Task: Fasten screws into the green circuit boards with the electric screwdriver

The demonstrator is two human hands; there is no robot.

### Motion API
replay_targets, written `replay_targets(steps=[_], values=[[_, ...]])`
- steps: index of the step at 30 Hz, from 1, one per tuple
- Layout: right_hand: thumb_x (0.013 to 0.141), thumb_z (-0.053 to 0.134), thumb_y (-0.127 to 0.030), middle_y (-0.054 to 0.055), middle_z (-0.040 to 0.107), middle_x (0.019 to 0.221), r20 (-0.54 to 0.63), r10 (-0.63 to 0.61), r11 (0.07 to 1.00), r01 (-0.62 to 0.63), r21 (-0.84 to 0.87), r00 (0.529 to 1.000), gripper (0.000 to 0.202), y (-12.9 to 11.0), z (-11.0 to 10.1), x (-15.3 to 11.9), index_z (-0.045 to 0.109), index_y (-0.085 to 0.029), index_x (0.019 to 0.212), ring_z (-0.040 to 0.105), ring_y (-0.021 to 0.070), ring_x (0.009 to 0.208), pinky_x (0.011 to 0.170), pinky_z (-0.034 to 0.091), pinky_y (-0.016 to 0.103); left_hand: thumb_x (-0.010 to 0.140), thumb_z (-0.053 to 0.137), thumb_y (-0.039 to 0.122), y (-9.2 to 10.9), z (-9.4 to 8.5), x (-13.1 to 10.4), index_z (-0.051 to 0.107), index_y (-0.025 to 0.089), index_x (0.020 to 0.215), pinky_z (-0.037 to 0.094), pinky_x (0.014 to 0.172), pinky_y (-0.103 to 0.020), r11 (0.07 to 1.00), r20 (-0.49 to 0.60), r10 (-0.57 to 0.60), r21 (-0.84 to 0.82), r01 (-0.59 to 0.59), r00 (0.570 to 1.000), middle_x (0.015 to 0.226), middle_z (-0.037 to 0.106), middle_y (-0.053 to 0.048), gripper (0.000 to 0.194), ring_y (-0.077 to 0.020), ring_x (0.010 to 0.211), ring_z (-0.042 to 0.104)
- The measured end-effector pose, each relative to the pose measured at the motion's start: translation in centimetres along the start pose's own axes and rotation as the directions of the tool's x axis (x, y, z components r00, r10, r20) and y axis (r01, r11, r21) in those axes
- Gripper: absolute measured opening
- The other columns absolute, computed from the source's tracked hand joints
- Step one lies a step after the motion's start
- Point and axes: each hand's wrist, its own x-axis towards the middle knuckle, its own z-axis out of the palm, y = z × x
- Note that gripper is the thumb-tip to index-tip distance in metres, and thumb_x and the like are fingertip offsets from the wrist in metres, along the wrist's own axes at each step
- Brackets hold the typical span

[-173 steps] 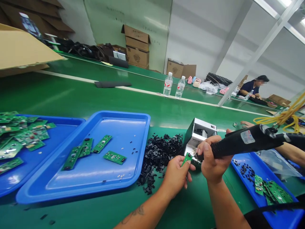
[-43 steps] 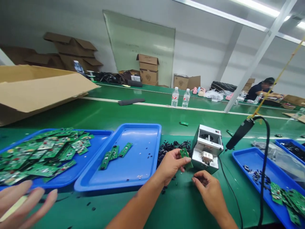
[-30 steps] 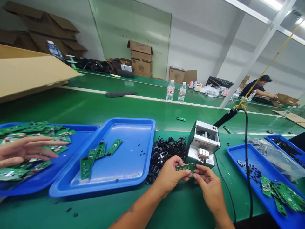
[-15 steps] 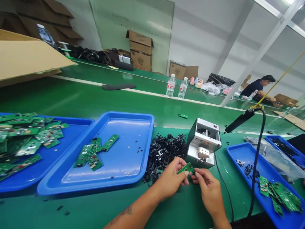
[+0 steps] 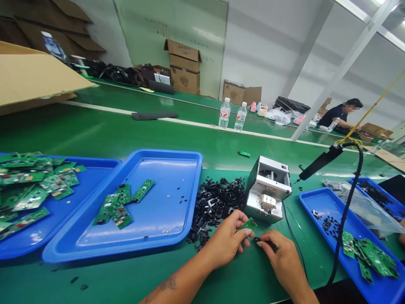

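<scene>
My left hand (image 5: 228, 236) pinches a small green circuit board (image 5: 247, 224) between thumb and fingers, just in front of a silver benchtop machine (image 5: 268, 190). Close by on the right, my right hand (image 5: 281, 252) is closed on a small black plastic part (image 5: 256, 240) at its fingertips. That part lies near the board's lower end; whether the two touch I cannot tell. A heap of black plastic parts (image 5: 218, 202) spreads beside and behind my left hand. In the blue tray (image 5: 164, 169) to the left lie several green boards (image 5: 115, 207).
Another blue tray (image 5: 104, 162) piled with boards stands far left. At right are a blue tray (image 5: 311, 196) with boards and small black parts, and a hanging black electric screwdriver (image 5: 321, 162) with its cable. Two water bottles (image 5: 224, 114) stand behind. A person (image 5: 340, 114) sits at the far right.
My right hand has moved slightly down and right, turning a little, with the black part at its fingertips. My left hand still holds the board. The view has shifted slightly.
</scene>
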Motion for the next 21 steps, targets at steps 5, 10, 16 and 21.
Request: replay_targets(steps=[5, 10, 16, 21], values=[[0.088, 0.069, -0.052, 0.008, 0.078, 0.096, -0.115, 0.227, 0.927, -0.178, 0.331, 0.967, 0.040, -1.1, 1.3, 0.5, 0.078, -0.022, 0.112, 0.073, 0.0238, 0.083, 0.080, 0.060, 0.036, 0.091, 0.054, 0.023, -0.2, 0.4, -0.4, 0.051, 0.020, 0.122, 0.039, 0.054, -0.022, 0.989, 0.056, 0.012, 0.147, -0.021, 0.998, 0.096, 0.069, -0.004, 0.031, -0.0111, 0.067, 0.059], [0.086, 0.070, -0.053, 0.007, 0.077, 0.087, -0.067, 0.262, 0.858, -0.201, 0.472, 0.963, 0.040, -2.3, 1.9, 1.2, 0.080, -0.021, 0.107, 0.071, 0.0217, 0.075, 0.074, 0.060, 0.035, 0.091, 0.053, 0.019, -0.1, 0.5, -0.6, 0.046, 0.019, 0.136, 0.043, 0.062, -0.026, 0.972, 0.057, 0.020, 0.233, -0.033, 0.998, 0.094, 0.067, -0.003, 0.046, -0.0125, 0.069, 0.058], [0.085, 0.072, -0.055, 0.006, 0.077, 0.079, 0.020, 0.248, 0.809, -0.218, 0.545, 0.969, 0.041, -2.1, 1.6, 1.1, 0.080, -0.020, 0.104, 0.070, 0.0209, 0.073, 0.074, 0.059, 0.035, 0.091, 0.055, 0.021, -0.3, 0.4, -0.4, 0.052, 0.019, 0.134, 0.047, 0.069, -0.028, 0.969, 0.075, 0.040, 0.240, -0.057, 0.996, 0.092, 0.067, -0.002, 0.043, -0.0146, 0.072, 0.060], [0.084, 0.074, -0.052, 0.006, 0.077, 0.082, 0.057, 0.260, 0.774, -0.243, 0.585, 0.964, 0.039, -1.6, 1.4, 1.0, 0.080, -0.019, 0.105, 0.071, 0.0204, 0.075, 0.076, 0.058, 0.034, 0.091, 0.055, 0.023, -0.6, 0.2, -0.3, 0.059, 0.019, 0.123, 0.048, 0.071, -0.029, 0.957, 0.088, 0.054, 0.281, -0.077, 0.995, 0.096, 0.071, -0.005, 0.032, -0.0170, 0.077, 0.063]])
